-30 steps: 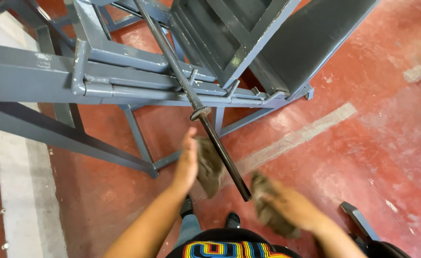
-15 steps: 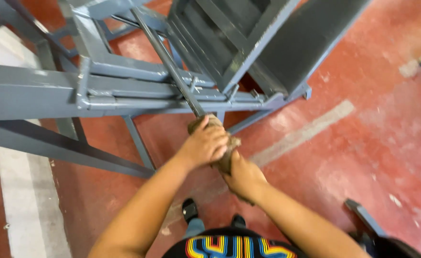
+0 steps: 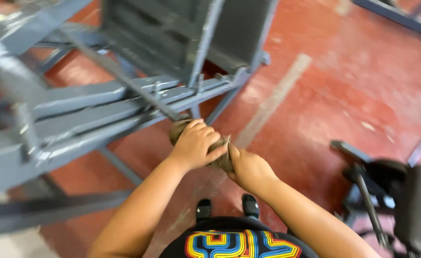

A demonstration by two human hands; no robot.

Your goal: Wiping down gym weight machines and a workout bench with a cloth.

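1. Both hands have closed onto the rod since a second ago, when they were apart with a rag in each; the view has also swung left and blurred.
2. Left hand (image 3: 194,143) wraps the near end of the dark metal rod (image 3: 124,79), its grip shut tight over a brown-grey rag (image 3: 222,160) bunched around the bar.
3. Right hand (image 3: 249,169) sits just behind and touching the left, its grip also closed around the rag-covered end; whether it holds a second cloth cannot be told.
4. Ahead of the grip, the rod runs up and away to the left, lying across the grey steel frame (image 3: 91,112) of a machine.
5. Beyond that stands a dark upright panel (image 3: 182,33) of the same machine.
6. Below the grip are the person's black shoes (image 3: 250,205) on the red floor (image 3: 344,95), crossed by a pale painted stripe (image 3: 272,98).
7. To the right of the grip, well apart, sits a blurred dark metal stand (image 3: 387,191).
8. By the look of it, the hold on the bar is made and any work along its length is yet undone.
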